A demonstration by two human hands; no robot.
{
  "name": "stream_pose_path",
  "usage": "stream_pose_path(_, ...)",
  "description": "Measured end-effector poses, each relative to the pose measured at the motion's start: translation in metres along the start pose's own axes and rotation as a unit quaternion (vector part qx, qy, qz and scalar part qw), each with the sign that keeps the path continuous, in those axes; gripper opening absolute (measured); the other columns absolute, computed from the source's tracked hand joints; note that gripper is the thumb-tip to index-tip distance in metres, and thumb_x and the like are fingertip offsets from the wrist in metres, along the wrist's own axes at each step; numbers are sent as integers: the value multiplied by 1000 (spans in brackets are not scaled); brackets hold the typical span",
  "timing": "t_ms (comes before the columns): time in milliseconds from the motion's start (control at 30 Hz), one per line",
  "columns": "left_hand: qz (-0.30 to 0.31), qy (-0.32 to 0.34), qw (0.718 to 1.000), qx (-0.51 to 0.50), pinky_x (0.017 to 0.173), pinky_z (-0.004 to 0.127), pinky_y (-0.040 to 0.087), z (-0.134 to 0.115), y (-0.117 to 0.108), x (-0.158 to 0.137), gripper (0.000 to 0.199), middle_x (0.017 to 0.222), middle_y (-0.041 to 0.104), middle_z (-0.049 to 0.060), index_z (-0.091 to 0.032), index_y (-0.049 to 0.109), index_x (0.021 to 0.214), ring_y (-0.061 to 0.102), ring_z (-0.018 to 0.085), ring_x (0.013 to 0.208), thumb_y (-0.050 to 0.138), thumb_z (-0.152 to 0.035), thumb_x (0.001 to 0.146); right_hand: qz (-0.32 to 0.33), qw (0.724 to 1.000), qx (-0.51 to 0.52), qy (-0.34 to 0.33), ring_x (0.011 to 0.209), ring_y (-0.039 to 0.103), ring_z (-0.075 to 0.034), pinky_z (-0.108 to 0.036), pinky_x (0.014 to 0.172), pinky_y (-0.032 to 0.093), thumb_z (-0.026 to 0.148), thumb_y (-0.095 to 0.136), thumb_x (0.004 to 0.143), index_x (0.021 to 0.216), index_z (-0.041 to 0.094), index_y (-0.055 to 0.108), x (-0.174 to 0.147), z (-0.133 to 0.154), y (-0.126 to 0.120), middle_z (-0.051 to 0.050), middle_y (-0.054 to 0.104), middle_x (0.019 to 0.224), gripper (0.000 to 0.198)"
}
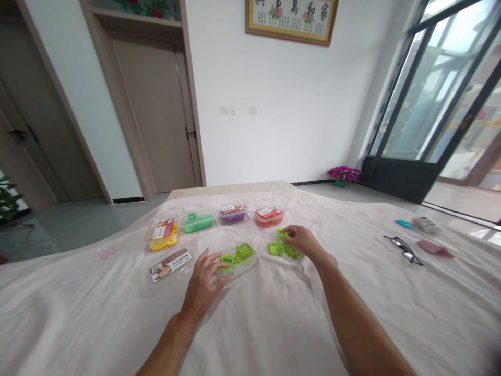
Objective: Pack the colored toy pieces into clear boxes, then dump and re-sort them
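Note:
My left hand (205, 279) reaches over the left end of a clear plastic container (246, 272), its fingers spread and stretched out. Inside the container lie several lime-green interlocking plastic pieces (245, 251). To the right, my right hand (303, 241) is above a small pile of the same lime-green pieces (276, 249) on the cloth. Its thumb and fingers close on one piece at the pile's far side; the fingertips partly hide it. A clear lid (148, 287) with a white and red label lies flat to the left of my left hand.
Behind stand lidded containers of yellow (164, 243), green (198, 224), purple (233, 215) and orange-red (269, 218) pieces. At right on the cloth (274, 324) lie eyeglasses (405, 249), a pink cloth (434, 248), a blue item (404, 223) and a white packet (426, 224).

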State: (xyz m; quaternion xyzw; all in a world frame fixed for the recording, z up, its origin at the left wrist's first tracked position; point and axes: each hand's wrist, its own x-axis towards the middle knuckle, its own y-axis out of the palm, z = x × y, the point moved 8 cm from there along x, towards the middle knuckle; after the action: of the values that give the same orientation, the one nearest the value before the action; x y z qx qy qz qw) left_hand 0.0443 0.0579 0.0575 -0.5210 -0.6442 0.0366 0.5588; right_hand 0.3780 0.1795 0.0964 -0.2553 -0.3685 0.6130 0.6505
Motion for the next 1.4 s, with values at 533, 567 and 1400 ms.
stream_pose_path(533, 22, 4, 1000, -11, 112, 50, 45, -14, -3, 1, 52, 143, 54, 10, -26, 52, 138, 49, 27, 136, 65, -38, 89, 3, 972, 204, -118, 92, 68, -21, -33, 84, 52, 28, 62, 84, 113, 18, 70, -26, 95, 61, -8, 73, 110, 32)
stream_pose_path(567, 23, 15, 1000, -5, 111, 50, 45, -16, -3, 2, 44, 141, 56, 9, -26, 58, 132, 49, 28, 135, 65, -38, 90, -16, 982, 147, -117, 94, 68, -20, -32, 87, 50, 25, 60, 86, 113, 18, 71, -23, 88, 51, -8, 73, 112, 30)
stream_pose_path(1400, 28, 37, 999, 7, 111, 53, 46, -15, 4, 2, 24, 131, 63, 6, -28, 69, 113, 47, 28, 137, 61, -38, 93, 10, 986, -163, 10, 107, 63, -24, -28, 82, 42, 34, 72, 78, 120, 18, 63, -5, -5, 19, -11, 67, 118, 46)
